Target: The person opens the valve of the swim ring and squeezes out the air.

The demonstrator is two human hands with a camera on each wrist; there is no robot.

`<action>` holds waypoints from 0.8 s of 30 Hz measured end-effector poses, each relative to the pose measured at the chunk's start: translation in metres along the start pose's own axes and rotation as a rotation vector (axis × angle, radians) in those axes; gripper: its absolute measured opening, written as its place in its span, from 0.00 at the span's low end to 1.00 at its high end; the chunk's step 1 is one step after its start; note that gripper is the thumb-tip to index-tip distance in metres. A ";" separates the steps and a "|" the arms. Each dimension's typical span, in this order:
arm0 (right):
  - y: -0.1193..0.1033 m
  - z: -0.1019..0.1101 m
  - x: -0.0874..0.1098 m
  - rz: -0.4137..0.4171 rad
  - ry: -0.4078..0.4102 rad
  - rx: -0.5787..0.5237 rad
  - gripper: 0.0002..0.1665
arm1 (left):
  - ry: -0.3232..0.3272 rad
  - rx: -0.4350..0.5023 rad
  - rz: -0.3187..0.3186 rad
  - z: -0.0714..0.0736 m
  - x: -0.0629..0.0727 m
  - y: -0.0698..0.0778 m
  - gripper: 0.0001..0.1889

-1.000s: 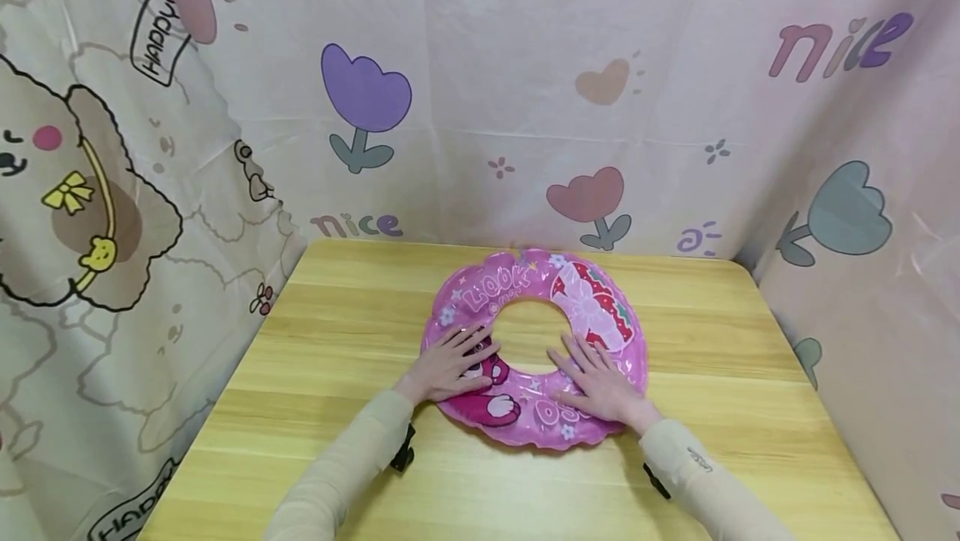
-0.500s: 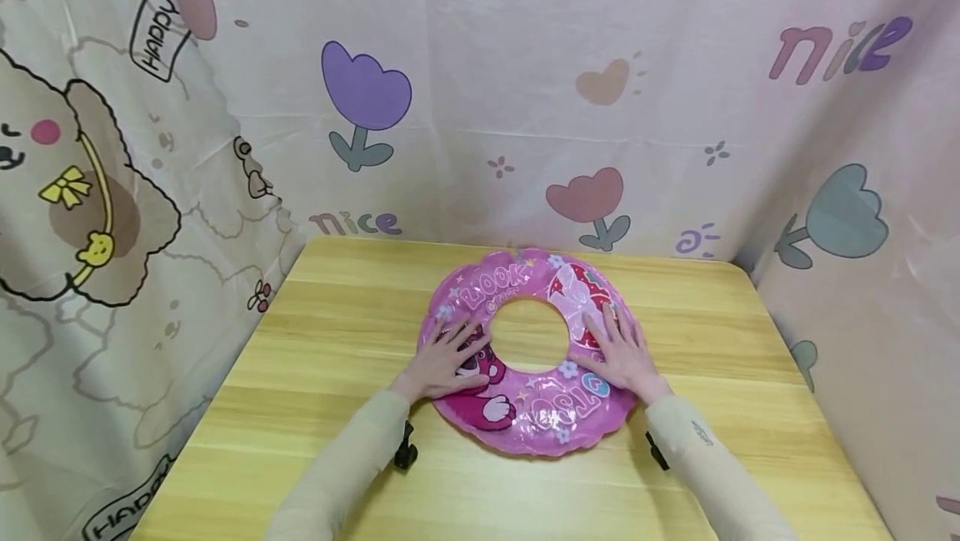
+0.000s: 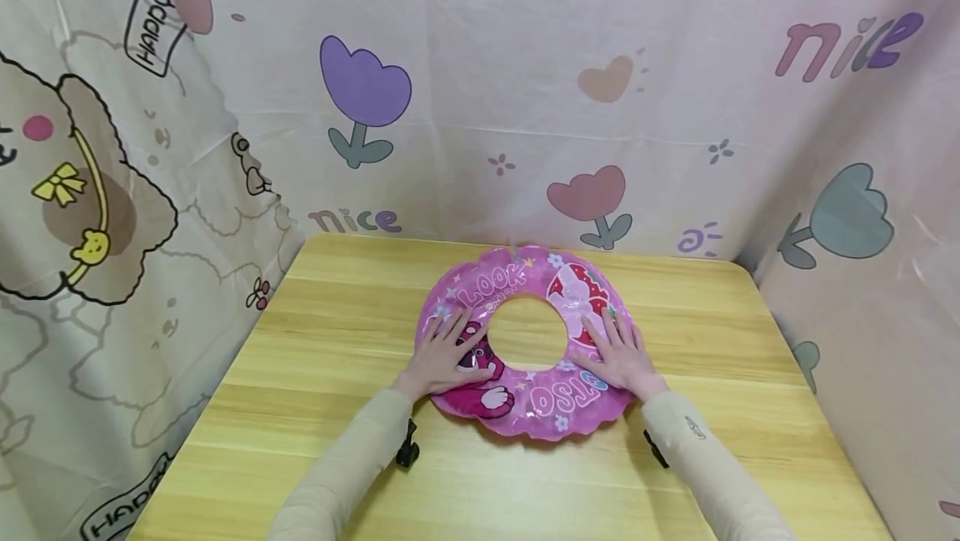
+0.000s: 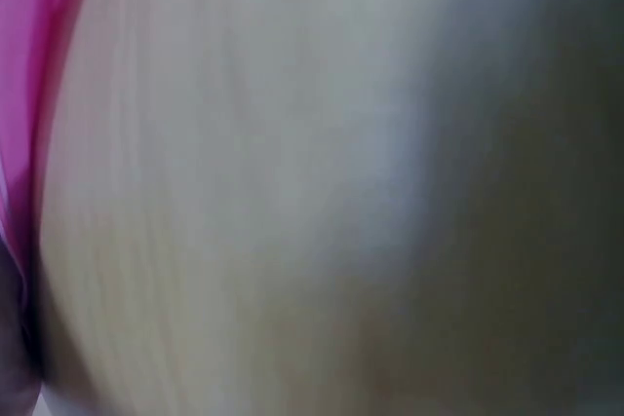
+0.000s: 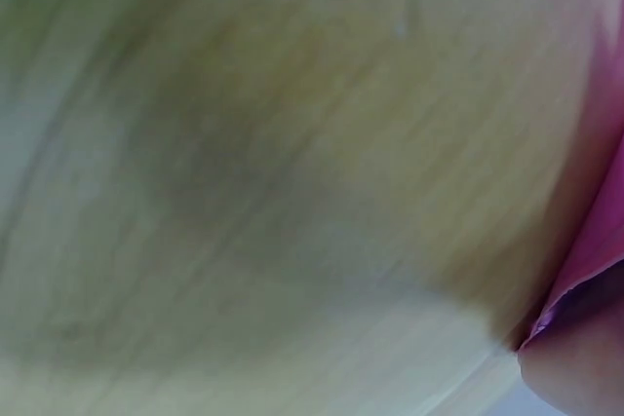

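A pink inflatable swim ring (image 3: pixel 517 424) lies flat on the wooden table, printed with lettering, a pink bear, flowers and a strawberry bow. Its edge is wavy and wrinkled. On the ring's left side rests my left hand (image 3: pixel 442 358), fingers spread across the bear print. My right hand (image 3: pixel 622 358) lies on the right side, fingers straight and spread, below the bow print. In the left wrist view a strip of the pink ring (image 4: pixel 24 65) shows at the left edge. The right wrist view has the ring (image 5: pixel 600 231) at its right edge, with part of the hand (image 5: pixel 580 372) below.
The light wooden table (image 3: pixel 337 308) extends around the ring on all sides. Behind it hangs a printed curtain (image 3: pixel 480 91), with more printed cloth at left and right. Black wrist straps (image 3: pixel 407 445) hang below the sleeves.
My right hand has moved up and to the right along the ring, uncovering more of the lower lettering. My left hand has stayed on the left side, shifting slightly upward.
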State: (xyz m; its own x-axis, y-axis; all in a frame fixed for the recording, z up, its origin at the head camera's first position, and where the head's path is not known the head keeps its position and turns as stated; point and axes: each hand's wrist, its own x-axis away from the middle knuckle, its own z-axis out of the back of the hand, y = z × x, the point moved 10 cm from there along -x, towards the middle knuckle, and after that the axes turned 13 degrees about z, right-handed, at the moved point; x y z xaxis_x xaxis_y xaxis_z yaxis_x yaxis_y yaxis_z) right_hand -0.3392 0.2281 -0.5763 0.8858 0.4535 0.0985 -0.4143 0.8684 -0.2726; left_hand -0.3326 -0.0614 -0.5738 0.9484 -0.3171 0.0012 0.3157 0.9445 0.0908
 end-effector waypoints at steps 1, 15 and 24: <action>-0.001 0.000 0.000 0.000 0.000 0.000 0.53 | 0.002 -0.005 -0.002 0.001 0.000 0.000 0.48; -0.001 0.003 -0.001 0.010 0.029 -0.018 0.53 | -0.018 -0.002 0.019 -0.004 -0.002 -0.001 0.48; -0.003 0.005 0.000 -0.004 0.015 0.008 0.52 | -0.015 -0.011 0.017 -0.003 -0.001 -0.001 0.48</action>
State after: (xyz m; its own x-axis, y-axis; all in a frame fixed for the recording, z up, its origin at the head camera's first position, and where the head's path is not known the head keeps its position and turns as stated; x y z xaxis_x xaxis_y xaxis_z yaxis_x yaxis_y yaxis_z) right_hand -0.3390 0.2262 -0.5710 0.8903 0.4473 0.0853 -0.4125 0.8716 -0.2649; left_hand -0.3341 -0.0616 -0.5772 0.9530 -0.3025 0.0175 0.3003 0.9505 0.0797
